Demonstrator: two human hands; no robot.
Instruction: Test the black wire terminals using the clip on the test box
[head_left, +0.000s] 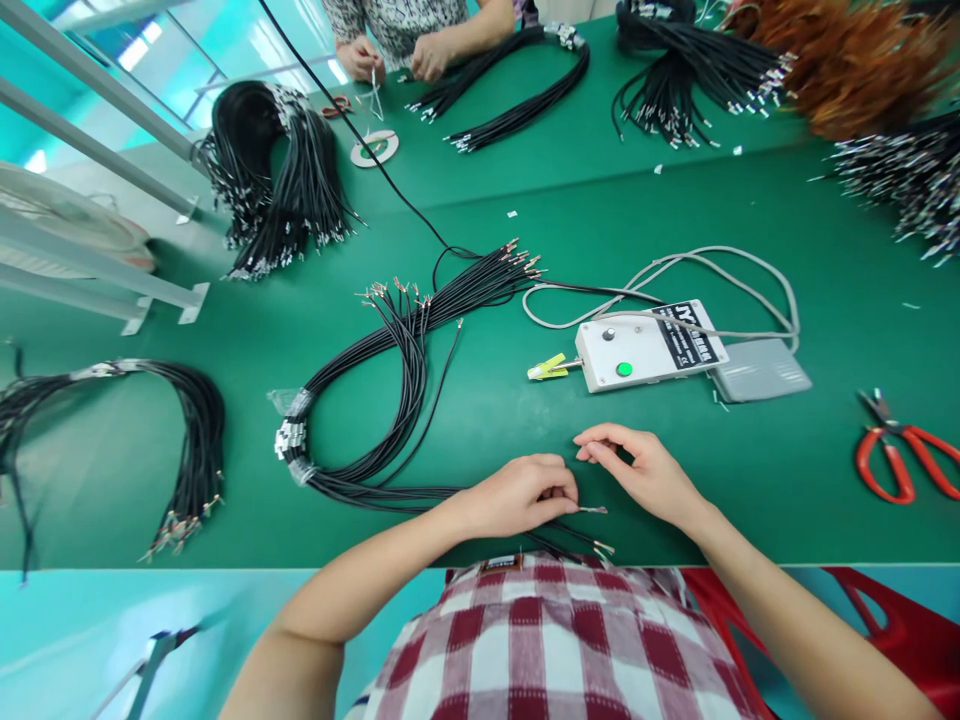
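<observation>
My left hand [517, 495] pinches a thin black wire [442, 492] near its metal-tipped end [596, 510], low on the green table [480, 300]. That wire belongs to a taped bundle of black wires [390, 400] looping off to the left. My right hand [649, 470] hovers just right of the tip, fingers loosely curled, with nothing seen in it. A white control box [645, 345] with a green button and a yellow-green clip [547, 368] sits just beyond both hands.
Red-handled scissors [900, 460] lie at the right edge. More black wire bundles sit at far left [180, 440], back left [277, 180] and back right [697, 70]. A grey pedal [757, 372] adjoins the box. Across the table another person's hands [397, 55] work on wires.
</observation>
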